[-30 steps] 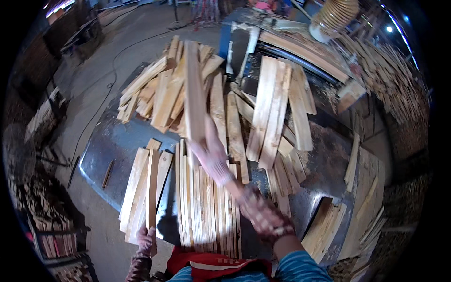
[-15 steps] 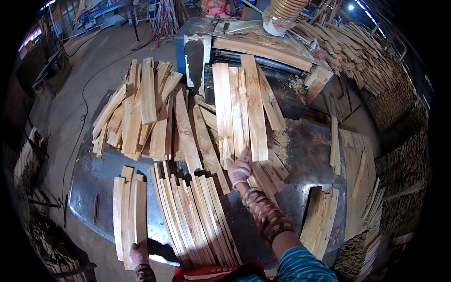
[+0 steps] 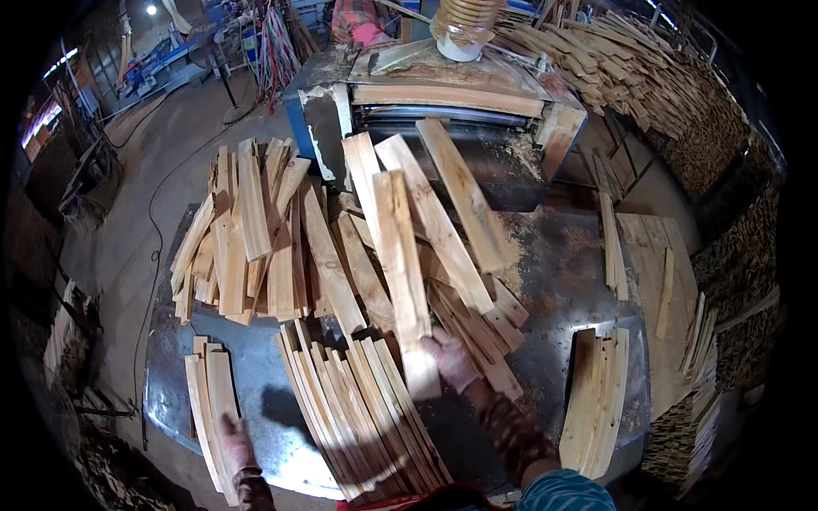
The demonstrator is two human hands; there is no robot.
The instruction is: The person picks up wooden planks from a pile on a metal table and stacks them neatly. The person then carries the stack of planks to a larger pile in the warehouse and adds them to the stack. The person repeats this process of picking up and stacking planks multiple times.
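Observation:
My right hand [image 3: 450, 359], in a pale pinkish glove, grips the near end of a wooden board [image 3: 399, 264], its fingers at the board's right edge. The board lies tilted over other loose boards in the middle of the metal table. Behind it, another board [image 3: 439, 226] slants down to the right. My left hand [image 3: 239, 444], gloved too, is beside a small stack of boards [image 3: 204, 400] at the table's left edge, its fingers stretched out along the nearest board. A wide row of narrow boards [image 3: 362, 417] stands between my two hands.
A heap of loose boards [image 3: 243, 230] covers the table's back left. Beyond the metal table [image 3: 545, 315] stands a roller-fed machine [image 3: 443, 94] with a ribbed hose [image 3: 464, 25]. Another board stack [image 3: 596, 400] lies at the right. Large wood piles [image 3: 630, 72] line the right side.
My right hand has come nearer to me, drawing a board along. The boards beside the machine have spread apart at angles. My left hand has loosened from the board it held.

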